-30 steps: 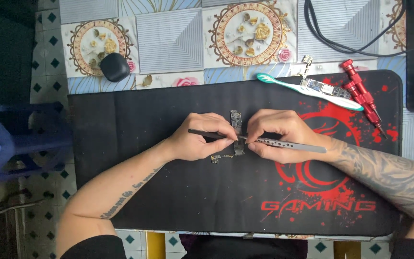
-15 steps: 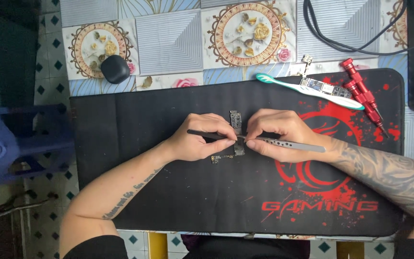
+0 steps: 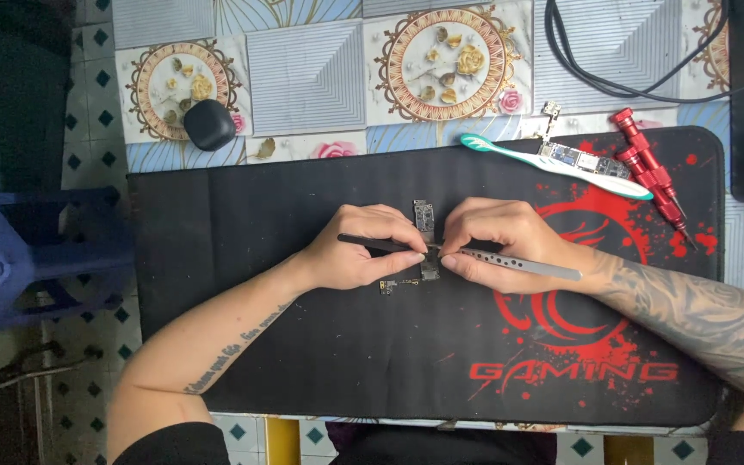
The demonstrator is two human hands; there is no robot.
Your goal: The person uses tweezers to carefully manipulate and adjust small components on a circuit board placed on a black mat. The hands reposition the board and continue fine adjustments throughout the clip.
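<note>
A small dark circuit board (image 3: 424, 217) lies upright near the middle of a black and red desk mat (image 3: 217, 258). My left hand (image 3: 362, 247) pinches a thin black tool (image 3: 372, 244) whose tip meets the board's lower end. My right hand (image 3: 497, 244) grips silver perforated tweezers (image 3: 527, 264), their tip at the same spot. A smaller board piece (image 3: 399, 283) sits just under my left fingers. The exact contact point is hidden by my fingertips.
A teal and white toothbrush (image 3: 561, 162), another small board (image 3: 580, 160) and red screwdrivers (image 3: 652, 176) lie at the mat's back right. A black rounded case (image 3: 209, 125) rests on the tiled tabletop. Black cables (image 3: 596, 77) run at the back right. A blue stool (image 3: 19, 258) stands left.
</note>
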